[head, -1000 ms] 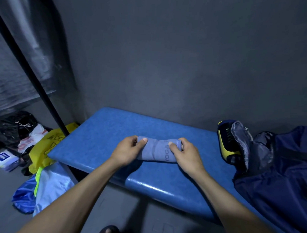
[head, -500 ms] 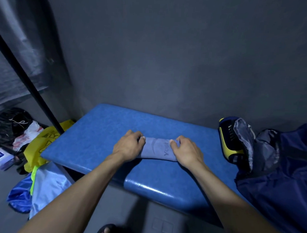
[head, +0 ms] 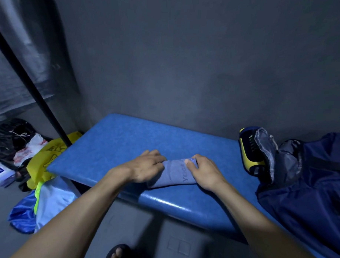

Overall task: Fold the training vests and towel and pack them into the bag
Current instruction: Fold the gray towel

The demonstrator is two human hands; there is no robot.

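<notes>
The rolled towel [head: 175,174] lay at the centre of the frame, near the front edge of the blue table [head: 116,138], and the likeliest trouble was that the roll would spring loose once the grip eased, or slide off that near edge. The left hand [head: 144,166] pressed down over its left end, fingers curled onto the cloth; the right hand [head: 204,171] pinched its right end, thumb on top. The open dark bag [head: 298,181] sat at the right of the frame, with vests [head: 47,199] heaped on the floor at lower left.
</notes>
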